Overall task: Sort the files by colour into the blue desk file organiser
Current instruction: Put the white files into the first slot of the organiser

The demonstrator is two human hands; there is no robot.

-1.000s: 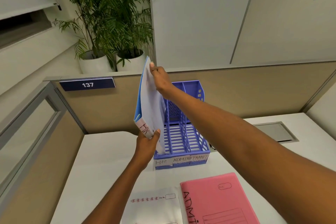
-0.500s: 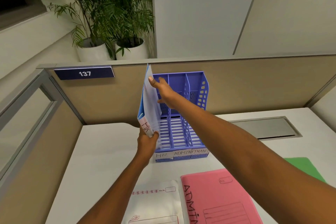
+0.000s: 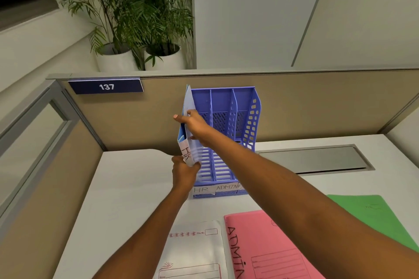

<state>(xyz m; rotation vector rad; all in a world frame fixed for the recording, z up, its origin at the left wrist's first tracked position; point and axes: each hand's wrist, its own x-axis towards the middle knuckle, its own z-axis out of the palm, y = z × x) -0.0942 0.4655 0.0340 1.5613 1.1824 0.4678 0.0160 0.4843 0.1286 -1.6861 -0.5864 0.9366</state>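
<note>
lower than half a second ago, the light blue paper file marked "hr" point(image 3: 188, 142) now stands upright at the leftmost slot of the blue slotted plastic desk file organiser point(image 3: 229, 142), whose front label reads "hr". whether its bottom edge already sits in the slot cannot be told. the left hand point(image 3: 183, 171) grips the file's near bottom corner, fingers point(image 3: 196, 164) clenched on it. the right hand point(image 3: 196, 125) reaches in from above and pinches the file's upper edge between thumb and fingers. on the white surface point(image 3: 127, 190) in front lie a pink card file lettered "admin" point(image 3: 267, 249), a white file with red print point(image 3: 197, 253) just left of it, and a green file point(image 3: 371, 215) to the right, partly hidden by the right forearm.
</note>
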